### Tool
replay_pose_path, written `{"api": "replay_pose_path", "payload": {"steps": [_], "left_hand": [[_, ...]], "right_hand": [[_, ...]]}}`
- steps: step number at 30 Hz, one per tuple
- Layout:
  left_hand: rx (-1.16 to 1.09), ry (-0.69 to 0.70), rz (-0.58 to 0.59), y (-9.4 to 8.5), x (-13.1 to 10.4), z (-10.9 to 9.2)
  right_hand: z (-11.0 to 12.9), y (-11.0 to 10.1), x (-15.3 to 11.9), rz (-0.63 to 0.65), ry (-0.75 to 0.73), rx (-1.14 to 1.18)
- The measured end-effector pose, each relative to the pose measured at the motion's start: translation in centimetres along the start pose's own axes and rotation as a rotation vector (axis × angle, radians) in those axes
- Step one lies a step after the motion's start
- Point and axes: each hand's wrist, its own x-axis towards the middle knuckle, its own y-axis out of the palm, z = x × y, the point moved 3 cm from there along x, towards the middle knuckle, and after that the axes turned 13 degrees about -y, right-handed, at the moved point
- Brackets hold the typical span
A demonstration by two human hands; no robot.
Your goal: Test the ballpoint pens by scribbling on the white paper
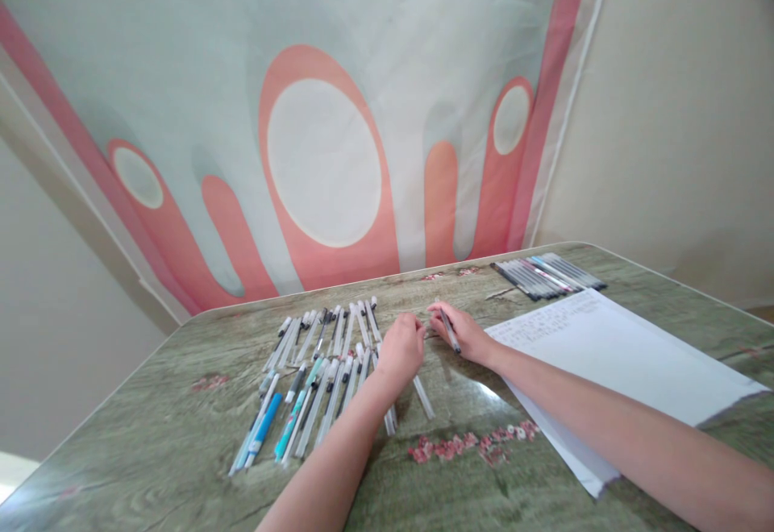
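My right hand [458, 332] is closed round a dark pen [449, 330], which slants across its fingers beside the paper's left edge. Just to its left, my left hand [404, 344] has its fingers curled together; what they hold, if anything, is hidden. Under and beside my left forearm lie two rows of pens, the far row [320, 334] and the near row [330, 403]. A single clear pen [423, 397] lies right of my left wrist. Blue pen [264, 429] and teal pen [293, 423] are at the near row's left end.
White sheets of paper [610, 355] with handwriting at the top lie under my right forearm. Beyond them, at the table's back right, several pens [547, 276] lie side by side. The wood-patterned table [151, 411] meets a wall hanging [326, 266] at its far edge.
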Motion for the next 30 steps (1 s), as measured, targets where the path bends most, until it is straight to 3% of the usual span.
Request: {"api": "replay_pose_path", "payload": {"steps": [3, 7, 10, 16, 25, 30], "left_hand": [[-0.503, -0.115, 0.105, 0.3, 0.4, 0.4], [-1.261, -0.359, 0.349, 1.8, 0.1, 0.3], [-1.562, -0.474, 0.522, 2.5, -0.6, -0.4], [-1.749, -0.540, 0.582, 2.5, -1.1, -1.0], [-1.735, -0.550, 0.593, 2.5, -1.0, -0.8], [-1.680, -0.512, 0.526, 2.6, -0.9, -0.4]], "right_hand": [[0.3, -0.4, 0.0, -0.077, -0.025, -0.056], [1.9, -0.9, -0.1, -0.180, -0.183, -0.111], [3.2, -1.3, -0.3, -0.217, -0.276, -0.155], [3.8, -1.5, -0.6, -0.205, -0.402, -0.241], [3.5, -1.4, -0.8, -0.219, -0.420, -0.301], [3.5, -1.3, -0.7, -0.206, -0.394, -0.318]]}}
